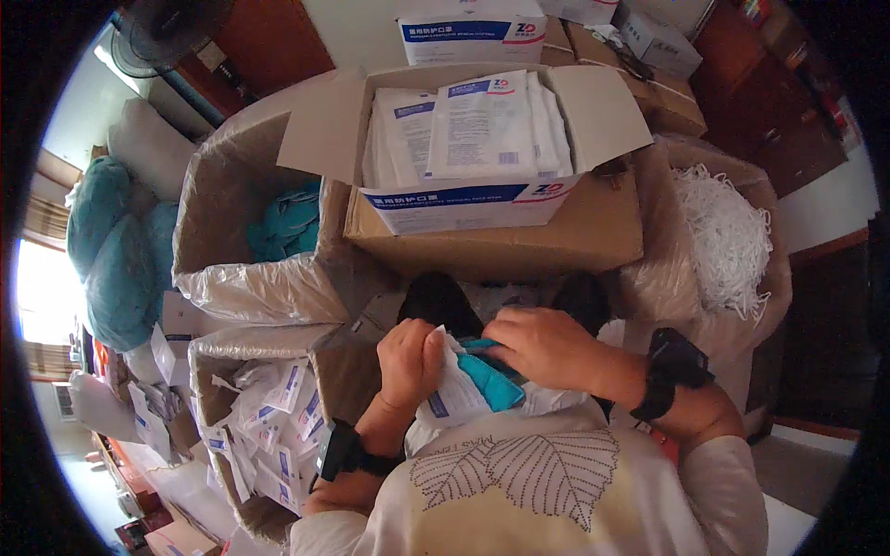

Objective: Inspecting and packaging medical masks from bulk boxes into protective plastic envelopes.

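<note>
My left hand (408,360) is closed on the upper edge of a white paper-and-plastic pouch (453,394) with blue print, held over my lap. A teal face mask (491,382) sits at the pouch, partly out of it or lying against it; I cannot tell which. My right hand (545,345) pinches the top of the teal mask, its fingertips partly hidden behind the hand. White sheeting lies under my right wrist, perhaps part of another pouch. Both wrists wear black straps with small devices.
Ahead, a carton of white pouches (482,125) stands on a brown box (603,222). A lined bin with teal masks (286,222) is at far left, one with used pouches (278,417) at near left. White ear loops (728,236) fill a bin at right.
</note>
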Motion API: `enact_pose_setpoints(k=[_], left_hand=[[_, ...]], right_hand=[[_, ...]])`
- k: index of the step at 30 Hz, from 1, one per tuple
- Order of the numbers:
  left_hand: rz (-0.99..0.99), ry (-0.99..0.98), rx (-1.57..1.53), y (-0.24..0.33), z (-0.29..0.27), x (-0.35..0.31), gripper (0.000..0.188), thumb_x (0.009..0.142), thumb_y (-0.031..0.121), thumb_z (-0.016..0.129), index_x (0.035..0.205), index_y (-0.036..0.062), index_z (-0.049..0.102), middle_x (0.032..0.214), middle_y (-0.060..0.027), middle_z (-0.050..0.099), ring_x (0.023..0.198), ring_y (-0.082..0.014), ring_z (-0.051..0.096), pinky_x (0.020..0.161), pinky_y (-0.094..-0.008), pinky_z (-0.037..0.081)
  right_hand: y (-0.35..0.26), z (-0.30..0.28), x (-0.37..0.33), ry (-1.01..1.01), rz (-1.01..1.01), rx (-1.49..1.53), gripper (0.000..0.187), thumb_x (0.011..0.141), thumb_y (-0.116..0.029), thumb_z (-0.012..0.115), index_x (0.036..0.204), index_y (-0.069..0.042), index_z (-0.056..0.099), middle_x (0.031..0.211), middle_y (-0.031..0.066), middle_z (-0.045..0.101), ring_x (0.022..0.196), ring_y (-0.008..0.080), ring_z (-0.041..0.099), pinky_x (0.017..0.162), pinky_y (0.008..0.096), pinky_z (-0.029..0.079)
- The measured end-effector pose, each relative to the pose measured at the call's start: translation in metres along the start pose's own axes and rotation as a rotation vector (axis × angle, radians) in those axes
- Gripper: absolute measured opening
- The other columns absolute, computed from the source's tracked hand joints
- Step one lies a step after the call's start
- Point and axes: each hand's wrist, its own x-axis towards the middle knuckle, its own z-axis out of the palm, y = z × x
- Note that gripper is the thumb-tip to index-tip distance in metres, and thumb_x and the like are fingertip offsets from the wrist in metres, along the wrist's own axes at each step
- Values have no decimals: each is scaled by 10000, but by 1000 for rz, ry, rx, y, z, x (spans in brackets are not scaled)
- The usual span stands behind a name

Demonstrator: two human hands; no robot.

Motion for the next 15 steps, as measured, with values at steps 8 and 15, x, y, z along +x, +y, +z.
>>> enact_pose_setpoints(k=[8,15], left_hand=[[-381,8,-191,-10,6,-15,212,874,164,434,800,-2,545,684,-155,542,620,-275,548,564,-339,428],[-474,38,-264,-19,13,-20,205,871,168,445,793,8,548,670,-153,541,593,-264,550,556,-341,430]], right_hand=[[12,-15,8,685,18,580,232,882,-215,490,973,-18,573,908,79,584,787,157,554,716,276,447],[21,-24,11,-213,226,597,464,871,-437,455,786,1,581,706,80,583,665,146,550,641,297,450]])
